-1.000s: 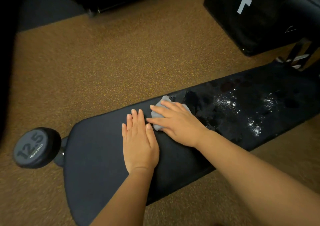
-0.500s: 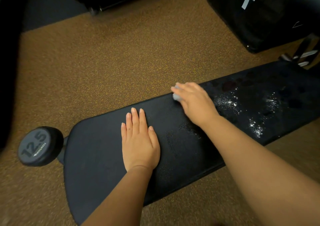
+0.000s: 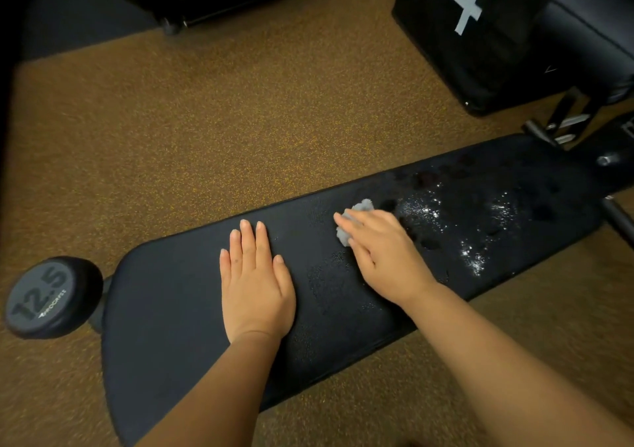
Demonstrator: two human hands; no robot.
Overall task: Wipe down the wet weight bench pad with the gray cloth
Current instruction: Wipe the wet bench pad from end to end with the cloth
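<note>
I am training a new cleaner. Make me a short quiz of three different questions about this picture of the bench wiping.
1. True or false: the left hand lies flat on the bench pad and holds nothing.
2. Which hand has the gray cloth under it?
A. left hand
B. right hand
C. neither
3. Fill in: the shiny water drops lie on the pad to the ______ of the cloth, as the camera sees it.

Key: 1 true; 2 B; 3 right.
</note>
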